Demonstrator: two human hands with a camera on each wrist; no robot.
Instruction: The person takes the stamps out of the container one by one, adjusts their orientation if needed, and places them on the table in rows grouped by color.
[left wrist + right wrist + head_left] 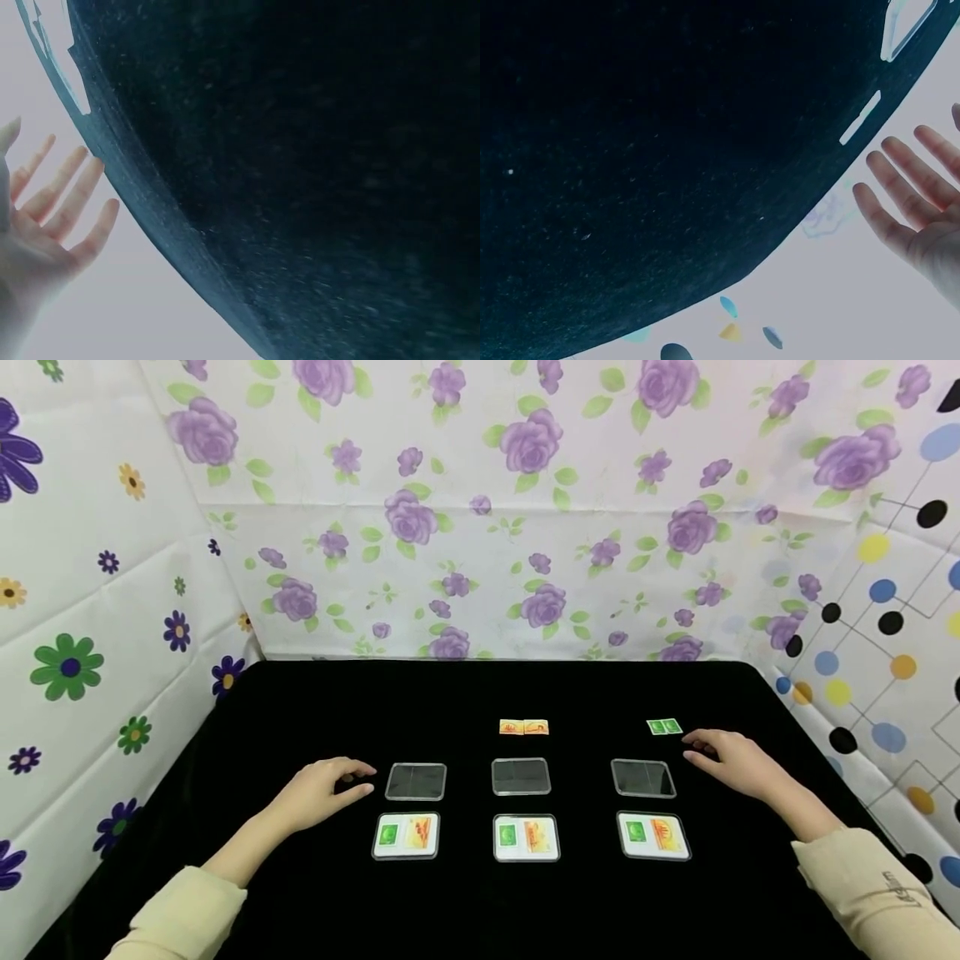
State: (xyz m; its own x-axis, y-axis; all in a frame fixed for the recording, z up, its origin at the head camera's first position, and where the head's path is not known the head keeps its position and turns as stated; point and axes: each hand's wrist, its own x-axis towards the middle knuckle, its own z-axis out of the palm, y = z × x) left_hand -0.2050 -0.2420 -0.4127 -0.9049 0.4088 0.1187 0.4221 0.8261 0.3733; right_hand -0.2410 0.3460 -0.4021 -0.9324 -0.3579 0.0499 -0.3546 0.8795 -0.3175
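On the left of the black tabletop, my left hand (318, 792) holds nothing, its fingertips just left of a clear plastic case part (416, 782). My right hand (735, 762) is also without anything in it, close to a pair of green stamps (664, 727). In the wrist views the left fingers (71, 206) and right fingers (904, 195) look extended and spread. Two more clear case parts, middle (521, 777) and right (643, 778), lie in the same row. Nearer are three framed white cards, left (406, 836), middle (527, 837) and right (653, 836), each with a green and an orange stamp.
Behind the middle case part lies a pair of orange stamps (524, 727). Black cloth (450, 910) covers the table. A flowered curtain (480, 552) hangs at the back, with patterned sheets on the left (142, 610) and right (862, 635).
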